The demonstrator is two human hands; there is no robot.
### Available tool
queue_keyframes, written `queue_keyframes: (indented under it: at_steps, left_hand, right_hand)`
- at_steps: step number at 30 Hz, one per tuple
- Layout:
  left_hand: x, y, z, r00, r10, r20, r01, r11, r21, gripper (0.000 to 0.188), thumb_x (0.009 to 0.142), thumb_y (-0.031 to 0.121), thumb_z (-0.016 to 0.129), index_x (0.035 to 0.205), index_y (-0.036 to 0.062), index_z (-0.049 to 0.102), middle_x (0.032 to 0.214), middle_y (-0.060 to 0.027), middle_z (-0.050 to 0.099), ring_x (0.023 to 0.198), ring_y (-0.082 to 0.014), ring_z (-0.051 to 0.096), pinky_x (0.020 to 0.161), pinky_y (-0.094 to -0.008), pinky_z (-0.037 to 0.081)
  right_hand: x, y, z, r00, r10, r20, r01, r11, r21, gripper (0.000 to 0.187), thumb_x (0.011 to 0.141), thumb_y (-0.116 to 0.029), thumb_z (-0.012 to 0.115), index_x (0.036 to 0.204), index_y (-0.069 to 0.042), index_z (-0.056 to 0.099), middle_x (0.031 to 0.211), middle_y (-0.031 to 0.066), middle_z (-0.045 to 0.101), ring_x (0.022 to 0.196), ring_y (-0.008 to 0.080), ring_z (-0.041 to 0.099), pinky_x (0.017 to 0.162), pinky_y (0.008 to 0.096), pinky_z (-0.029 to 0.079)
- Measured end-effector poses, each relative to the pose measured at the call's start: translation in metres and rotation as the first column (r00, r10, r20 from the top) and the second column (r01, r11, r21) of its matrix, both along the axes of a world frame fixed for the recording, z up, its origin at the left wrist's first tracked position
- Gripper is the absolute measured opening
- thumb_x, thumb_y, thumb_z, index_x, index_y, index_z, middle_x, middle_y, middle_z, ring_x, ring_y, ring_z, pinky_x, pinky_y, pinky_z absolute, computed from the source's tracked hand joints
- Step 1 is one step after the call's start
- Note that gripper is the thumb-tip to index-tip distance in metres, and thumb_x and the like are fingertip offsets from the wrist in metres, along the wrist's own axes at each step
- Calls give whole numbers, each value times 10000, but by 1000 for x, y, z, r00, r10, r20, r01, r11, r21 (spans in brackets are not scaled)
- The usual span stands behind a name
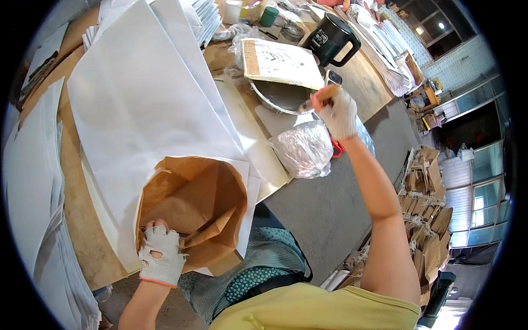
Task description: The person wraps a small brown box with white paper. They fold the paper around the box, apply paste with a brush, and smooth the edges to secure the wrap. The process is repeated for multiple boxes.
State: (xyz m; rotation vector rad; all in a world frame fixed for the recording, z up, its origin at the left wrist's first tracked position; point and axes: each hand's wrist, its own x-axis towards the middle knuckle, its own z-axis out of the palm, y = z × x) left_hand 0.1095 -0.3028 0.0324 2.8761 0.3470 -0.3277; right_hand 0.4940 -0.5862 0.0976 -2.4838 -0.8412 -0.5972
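My left hand (161, 254), in a worn white fingerless glove, grips the near left rim of an open paper bag (192, 187). The bag is white outside and brown inside; its mouth faces me and a fold of brown paper stands within. My right hand (339, 114), gloved the same way, is closed around a brush (306, 105) whose tip is at the edge of a round basin (270, 104). A booklet or sheet with dark drawing (283, 61) covers part of the basin. Beside my right wrist lies a clear plastic-wrapped bundle (303, 149).
Large white paper sheets (137, 71) lie beyond the bag. More white stacks (33, 176) stand at the left. A dark kettle (331, 39), green-lidded jar (269, 16) and phone (333, 78) are on the table. Red scissor handles (337, 148) show near the bundle. Tied brown bundles (426, 220) stand right.
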Motion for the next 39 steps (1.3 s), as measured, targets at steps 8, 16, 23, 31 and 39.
queue_keyframes:
  at_steps: [8,16,23,31,39]
  left_hand:
    - [0,1,-12,993,-4,117,7,1000,-29,537,555,212,842,981,34,568,1112,-133,511,1053,-337,518,864,-442,478]
    - [9,-7,5,978,-69,195,98,985,-142,392,640,76,737,978,28,545,1151,-145,526,1036,-366,536,835,-465,472]
    - [18,2,15,925,-231,302,287,945,-155,453,625,146,765,1014,12,576,1366,-127,487,1217,-369,492,960,-492,446]
    - [11,41,34,987,-10,-161,-18,985,-170,636,730,288,732,1245,-6,502,1306,-199,533,1187,-380,536,966,-459,472]
    - [18,50,31,975,59,-214,-111,964,-242,728,823,408,674,1343,-33,419,1150,-255,612,1082,-428,613,948,-457,507]
  right_hand:
    - [43,-4,-50,841,132,-524,97,917,386,173,838,-164,748,903,-4,735,759,28,691,694,100,600,671,259,466]
    - [60,-6,-54,449,-67,-891,719,619,316,239,894,-277,650,817,-60,585,577,38,552,399,137,482,349,257,345]
    - [50,5,-27,462,-80,-883,665,691,285,219,882,-319,721,838,-128,623,635,-17,549,512,70,510,423,219,396]
    - [-119,93,34,261,445,-856,-178,894,411,275,913,-334,699,993,-71,712,732,-21,617,603,26,550,500,164,437]
    - [-188,158,-32,383,618,-686,-642,712,283,81,864,-126,710,904,-55,710,785,54,687,704,166,655,641,278,528]
